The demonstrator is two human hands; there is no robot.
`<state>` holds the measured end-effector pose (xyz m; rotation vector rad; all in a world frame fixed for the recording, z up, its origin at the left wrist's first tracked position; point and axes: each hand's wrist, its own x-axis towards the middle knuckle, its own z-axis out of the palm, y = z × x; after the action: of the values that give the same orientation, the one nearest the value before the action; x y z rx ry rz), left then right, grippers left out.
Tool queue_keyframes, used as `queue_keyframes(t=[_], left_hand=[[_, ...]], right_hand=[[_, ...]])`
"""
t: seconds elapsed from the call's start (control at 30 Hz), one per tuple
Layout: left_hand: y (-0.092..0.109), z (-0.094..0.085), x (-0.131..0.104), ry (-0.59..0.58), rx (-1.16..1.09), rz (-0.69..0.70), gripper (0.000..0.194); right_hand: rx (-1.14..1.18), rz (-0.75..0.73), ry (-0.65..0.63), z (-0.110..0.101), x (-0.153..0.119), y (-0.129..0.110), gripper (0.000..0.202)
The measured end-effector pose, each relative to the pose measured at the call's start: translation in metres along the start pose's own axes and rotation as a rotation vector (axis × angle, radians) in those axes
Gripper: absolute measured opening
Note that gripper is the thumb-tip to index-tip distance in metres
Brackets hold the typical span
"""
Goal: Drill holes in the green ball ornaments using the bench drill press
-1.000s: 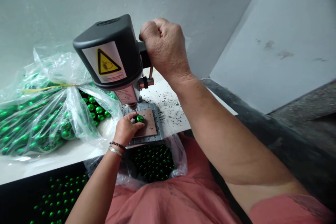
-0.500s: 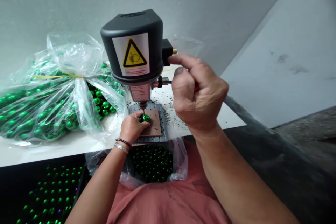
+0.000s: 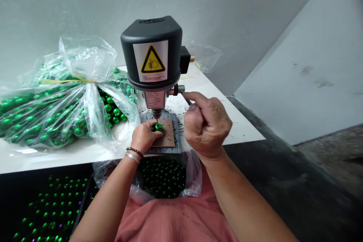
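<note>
A black-topped drill press (image 3: 153, 60) with a yellow warning label stands on the white table. Beneath its bit, my left hand (image 3: 144, 135) pinches a shiny green ball (image 3: 157, 127) against a brown board (image 3: 168, 136) on the grey base. The thin bit meets the top of the ball; whether it has gone in, I cannot tell. To the right of the press, my right hand (image 3: 208, 123) is wrapped round the feed lever (image 3: 187, 100), whose red knob is mostly hidden in the fist, with the index finger stretched along it.
A tied clear bag of green balls (image 3: 56, 113) lies left of the press. An open plastic bag (image 3: 194, 174) with more balls sits at my lap. Loose balls (image 3: 53, 208) fill a dark tray at lower left. Dark shavings (image 3: 179, 121) litter the base and table.
My right hand has come down with the lever. The left hand keeps its hold on the ball under the bit. The view has shifted slightly.
</note>
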<state>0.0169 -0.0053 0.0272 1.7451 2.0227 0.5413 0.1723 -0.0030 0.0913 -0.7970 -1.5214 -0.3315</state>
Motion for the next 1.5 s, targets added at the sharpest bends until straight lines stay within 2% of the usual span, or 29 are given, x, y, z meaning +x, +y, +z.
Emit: queue_keyframes(t=[0.17, 0.27, 0.4, 0.47, 0.53, 0.6, 0.7, 0.77, 0.87, 0.97, 1.07, 1.17, 1.2, 1.33, 1.4, 1.5], left_hand=[[-0.002, 0.000, -0.001, 0.015, -0.020, 0.004, 0.042], [-0.003, 0.002, 0.000, 0.025, -0.009, 0.009, 0.041], [-0.004, 0.006, 0.000, 0.049, -0.001, 0.031, 0.040], [-0.005, 0.005, -0.004, 0.052, -0.038, 0.007, 0.040], [-0.005, 0.000, -0.013, 0.041, -0.100, -0.018, 0.040], [-0.006, -0.007, -0.026, -0.045, -0.162, 0.008, 0.039], [-0.008, -0.017, -0.044, -0.258, -0.251, 0.087, 0.046], [-0.011, -0.020, -0.049, -0.302, -0.317, 0.075, 0.055], [-0.014, -0.020, -0.044, -0.162, -0.540, -0.047, 0.050], [-0.012, -0.019, -0.033, 0.013, -1.006, -0.277, 0.048], [-0.007, -0.022, -0.024, -0.011, -1.413, -0.472, 0.042], [-0.005, -0.023, -0.023, -0.047, -1.559, -0.480, 0.010], [-0.005, -0.022, -0.024, -0.052, -1.568, -0.477, 0.002], [-0.011, -0.014, -0.025, -0.076, -1.465, -0.406, 0.020], [-0.016, -0.008, -0.024, -0.041, -1.274, -0.294, 0.027], [-0.023, 0.002, -0.018, 0.081, -0.851, -0.116, 0.043]], right_hand=[[0.017, 0.017, -0.037, -0.001, -0.018, 0.001, 0.029], [0.021, 0.063, -0.027, -0.001, -0.014, -0.001, 0.029], [0.057, 0.201, -0.020, 0.005, 0.029, -0.005, 0.025], [0.146, 0.314, -0.078, 0.010, 0.055, -0.004, 0.025], [0.165, 0.367, -0.106, 0.015, 0.074, -0.001, 0.025], [0.172, 0.384, -0.114, 0.019, 0.083, 0.001, 0.025], [0.191, 0.388, -0.101, 0.020, 0.082, 0.002, 0.026], [0.207, 0.381, -0.089, 0.019, 0.079, 0.002, 0.027], [0.230, 0.364, -0.073, 0.019, 0.077, 0.002, 0.028], [0.228, 0.355, -0.078, 0.020, 0.078, 0.003, 0.026], [0.204, 0.371, -0.098, 0.020, 0.078, 0.003, 0.023], [0.194, 0.370, -0.115, 0.019, 0.078, 0.003, 0.021], [0.193, 0.368, -0.116, 0.019, 0.078, 0.003, 0.021], [0.212, 0.368, -0.110, 0.019, 0.078, 0.003, 0.021], [0.230, 0.363, -0.106, 0.019, 0.078, 0.003, 0.022], [0.233, 0.363, -0.112, 0.018, 0.077, 0.004, 0.024]])
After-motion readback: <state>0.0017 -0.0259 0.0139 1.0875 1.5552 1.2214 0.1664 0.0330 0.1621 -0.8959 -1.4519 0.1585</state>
